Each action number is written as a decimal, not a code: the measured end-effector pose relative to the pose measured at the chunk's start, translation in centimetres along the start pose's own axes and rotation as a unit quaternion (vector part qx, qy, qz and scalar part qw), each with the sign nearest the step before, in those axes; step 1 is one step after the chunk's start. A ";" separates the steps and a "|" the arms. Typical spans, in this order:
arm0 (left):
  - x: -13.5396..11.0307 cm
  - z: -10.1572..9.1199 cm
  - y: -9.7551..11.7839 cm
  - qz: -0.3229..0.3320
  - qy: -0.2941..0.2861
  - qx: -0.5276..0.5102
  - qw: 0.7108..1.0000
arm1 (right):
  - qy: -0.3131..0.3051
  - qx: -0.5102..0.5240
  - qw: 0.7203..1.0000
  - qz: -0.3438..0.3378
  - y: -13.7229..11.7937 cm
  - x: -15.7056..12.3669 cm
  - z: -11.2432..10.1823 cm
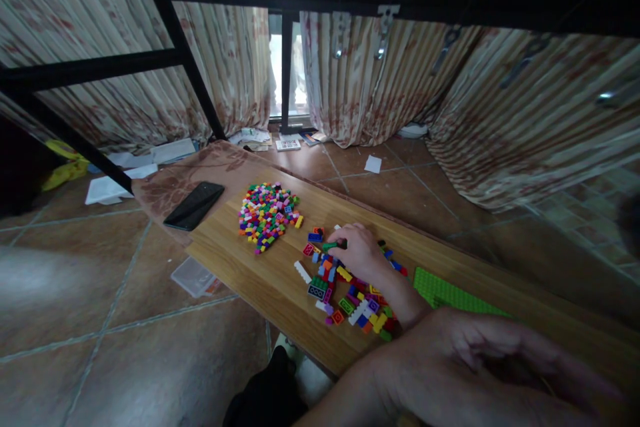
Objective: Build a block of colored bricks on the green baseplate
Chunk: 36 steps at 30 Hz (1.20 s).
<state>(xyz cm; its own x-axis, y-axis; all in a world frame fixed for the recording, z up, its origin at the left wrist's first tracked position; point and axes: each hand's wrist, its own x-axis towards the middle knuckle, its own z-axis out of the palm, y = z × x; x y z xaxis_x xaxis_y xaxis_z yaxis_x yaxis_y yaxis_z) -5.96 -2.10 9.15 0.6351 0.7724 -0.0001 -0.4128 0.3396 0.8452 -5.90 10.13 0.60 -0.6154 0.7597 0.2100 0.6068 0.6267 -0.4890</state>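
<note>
Green piece (329,247) pinched by right hand (359,251); loose bricks (358,311) around it could scatter if it drags; left hand (450,363) half-curled, contents indiscernible.

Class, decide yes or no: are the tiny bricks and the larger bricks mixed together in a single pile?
No, the tiny bricks lie in their own pile, with bare tabletop between them and the larger bricks.

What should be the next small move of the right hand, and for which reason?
Probably the right hand should lift the green piece straight up: it seems pinched between thumb and finger, and loose bricks lie close by, so dragging it sideways might push them.
</note>
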 end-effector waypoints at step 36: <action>8.1 -3.8 -7.9 0.023 0.274 0.495 0.824 | 0.303 0.258 0.870 0.290 10.1 -21.4 -6.1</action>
<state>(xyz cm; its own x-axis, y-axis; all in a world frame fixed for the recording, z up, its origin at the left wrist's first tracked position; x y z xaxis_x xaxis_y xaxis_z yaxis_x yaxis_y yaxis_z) -0.02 3.51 0.46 0.1313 0.9908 0.0314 0.4799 -0.0912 0.8726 16.42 1.29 -3.69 0.1936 0.9721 0.1328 0.3246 0.0643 -0.9437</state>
